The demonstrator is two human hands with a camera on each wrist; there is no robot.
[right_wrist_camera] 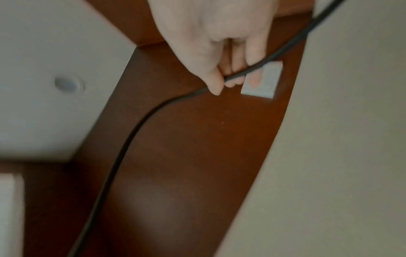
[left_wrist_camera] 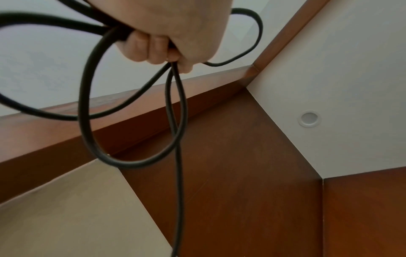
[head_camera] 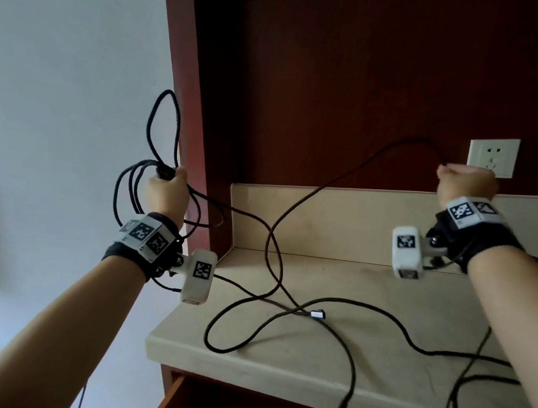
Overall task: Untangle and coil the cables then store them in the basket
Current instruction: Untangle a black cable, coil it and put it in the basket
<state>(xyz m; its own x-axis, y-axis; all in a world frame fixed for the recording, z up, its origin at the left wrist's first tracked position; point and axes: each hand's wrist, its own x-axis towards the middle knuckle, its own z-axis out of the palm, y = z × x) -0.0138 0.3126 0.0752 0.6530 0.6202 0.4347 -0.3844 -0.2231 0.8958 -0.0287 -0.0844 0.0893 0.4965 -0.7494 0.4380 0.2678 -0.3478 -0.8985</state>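
A bunch of black cable (head_camera: 139,189) loops is gripped in the left hand (head_camera: 166,195), held up beside the counter (head_camera: 382,311). One strand is pinched by the right hand (head_camera: 466,185) near the wall socket (head_camera: 493,155); the rest is sprawled over the counter.

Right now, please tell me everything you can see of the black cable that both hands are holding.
The black cable is thin and looks braided and matte. The left hand grips several loose loops of it, raised beside the dark wooden panel. From there it runs on, sags to the beige countertop, then rises in an arc to the right hand, which pinches it near the wall socket. More cable lies tangled on the countertop, with a silver connector.
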